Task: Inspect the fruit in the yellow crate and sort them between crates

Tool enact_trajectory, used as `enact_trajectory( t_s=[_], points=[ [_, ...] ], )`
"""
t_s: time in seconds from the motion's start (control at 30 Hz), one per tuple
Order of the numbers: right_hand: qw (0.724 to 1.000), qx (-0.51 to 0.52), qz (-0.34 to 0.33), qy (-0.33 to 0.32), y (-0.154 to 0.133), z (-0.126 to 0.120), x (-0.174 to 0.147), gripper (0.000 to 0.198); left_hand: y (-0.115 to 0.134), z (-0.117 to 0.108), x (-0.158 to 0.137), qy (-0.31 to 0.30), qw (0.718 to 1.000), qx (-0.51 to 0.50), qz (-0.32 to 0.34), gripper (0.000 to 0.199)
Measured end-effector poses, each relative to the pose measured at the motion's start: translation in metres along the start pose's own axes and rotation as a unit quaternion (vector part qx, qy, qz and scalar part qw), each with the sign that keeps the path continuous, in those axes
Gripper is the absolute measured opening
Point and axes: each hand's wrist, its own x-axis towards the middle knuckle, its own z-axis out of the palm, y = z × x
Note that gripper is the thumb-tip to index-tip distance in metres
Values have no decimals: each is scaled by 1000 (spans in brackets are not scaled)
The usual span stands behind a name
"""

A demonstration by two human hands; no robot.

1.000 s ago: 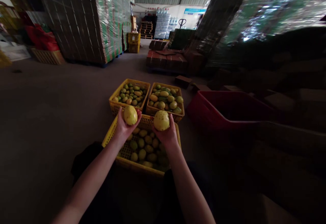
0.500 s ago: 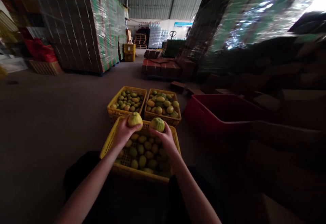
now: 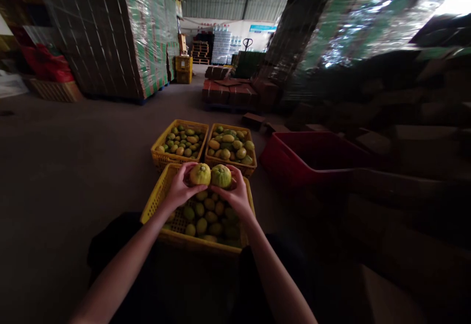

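I log: left hand (image 3: 179,189) fingers curled round a yellowish fruit (image 3: 200,174), right hand (image 3: 237,194) round a greener fruit (image 3: 221,176), both over the near crate (image 3: 159,197). My judgement: part-way; left far crate (image 3: 176,159) and right far crate (image 3: 247,168) loaded, loose fruit (image 3: 201,226) below left to handle.

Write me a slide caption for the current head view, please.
Left hand and right hand each hold a yellow-green fruit above a yellow crate of more fruit, two fruit-filled crates beyond.

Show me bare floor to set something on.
Bare floor: left of the far crates, toward the left wrapped stack. Crowded: on the right, red tub and boxes; over the near crate, left hand and right hand, holding fruit.
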Motion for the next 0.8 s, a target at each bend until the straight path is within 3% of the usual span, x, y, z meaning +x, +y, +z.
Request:
enact_trajectory(
  t_s=[0.17,0.27,0.4,0.53,0.67,0.8],
  points=[
    [991,92,95,15,-11,6,-7,53,-4,-1,4,56,986,-121,-99,46],
    [969,178,165,33,-13,9,-7,39,-6,1,12,83,944,-238,-214,32],
    [912,317,259,21,-8,8,-3,29,-3,6,17,103,873,-341,-333,11],
    [871,369,324,-13,0,8,0,24,-1,13,16,144,847,-356,-367,22],
    [878,375,293,56,12,11,2,15,-1,19,15,148,840,-362,-376,19],
    [874,376,301,66,19,10,5,12,-5,22,16,141,838,-343,-400,26]
  ],
)
